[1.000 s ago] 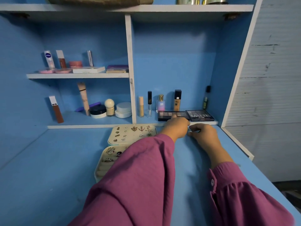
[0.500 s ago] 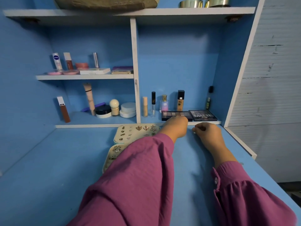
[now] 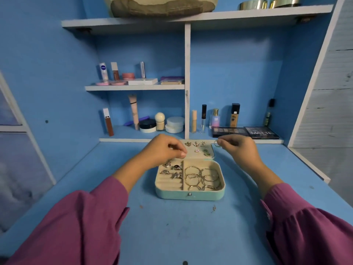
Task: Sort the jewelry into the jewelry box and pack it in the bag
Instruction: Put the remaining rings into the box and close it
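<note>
A mint green jewelry box lies open on the blue desk. Its left section holds rings and its right section several gold hoops. Earrings are pinned in the open lid behind. My left hand hovers over the lid's left part, its fingers curled against the thumb around something small that I can barely see. To the right of the lid, my right hand pinches a thin ring above the desk. A grey-beige bag sits on the top shelf.
Cosmetics bottles and jars line the low shelf behind the box. Two eyeshadow palettes lie just behind my right hand. A small shelf holds more makeup, and metal tins stand on the top shelf.
Both hands have pulled back from the spot in front of the palettes. My left hand is now over the lid and my right hand has lifted the ring. The view tilted, so the whole box shows.
</note>
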`<state>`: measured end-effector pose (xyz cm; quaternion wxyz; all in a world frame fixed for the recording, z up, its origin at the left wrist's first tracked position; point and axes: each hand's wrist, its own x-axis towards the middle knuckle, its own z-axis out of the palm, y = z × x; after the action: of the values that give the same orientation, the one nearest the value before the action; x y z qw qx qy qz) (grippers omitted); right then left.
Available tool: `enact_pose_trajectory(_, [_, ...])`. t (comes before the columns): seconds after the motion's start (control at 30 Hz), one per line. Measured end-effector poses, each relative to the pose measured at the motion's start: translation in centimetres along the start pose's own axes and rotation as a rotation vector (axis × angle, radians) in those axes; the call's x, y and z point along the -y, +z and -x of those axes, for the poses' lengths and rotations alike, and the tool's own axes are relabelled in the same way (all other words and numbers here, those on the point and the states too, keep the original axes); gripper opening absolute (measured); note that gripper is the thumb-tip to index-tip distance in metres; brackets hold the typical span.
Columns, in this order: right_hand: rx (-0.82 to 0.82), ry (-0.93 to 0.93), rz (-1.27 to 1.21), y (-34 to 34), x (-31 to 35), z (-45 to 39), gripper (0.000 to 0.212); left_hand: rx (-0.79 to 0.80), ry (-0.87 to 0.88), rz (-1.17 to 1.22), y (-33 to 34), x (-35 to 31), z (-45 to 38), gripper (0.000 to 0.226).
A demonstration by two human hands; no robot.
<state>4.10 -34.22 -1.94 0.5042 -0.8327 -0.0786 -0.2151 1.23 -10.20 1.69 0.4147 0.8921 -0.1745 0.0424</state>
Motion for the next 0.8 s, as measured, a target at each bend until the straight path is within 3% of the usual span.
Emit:
enact_pose_trajectory(0.23, [0.234, -0.045, -0.118, 2.8, 4.5, 2.4, 0.007, -0.019, 0.027, 0.112, -1.5, 2.2, 4.6, 0.013])
enact_pose_trajectory(0.7, [0.627, -0.132, -0.12, 4.0, 7.2, 5.5, 0.003, 0.101, 0.116, -0.083, -1.6, 4.1, 5.3, 0.025])
enact_pose_trajectory(0.8, [0.695, -0.176, -0.063, 4.4, 7.4, 5.9, 0.003, 0.096, 0.134, -0.104, -1.6, 4.2, 5.2, 0.016])
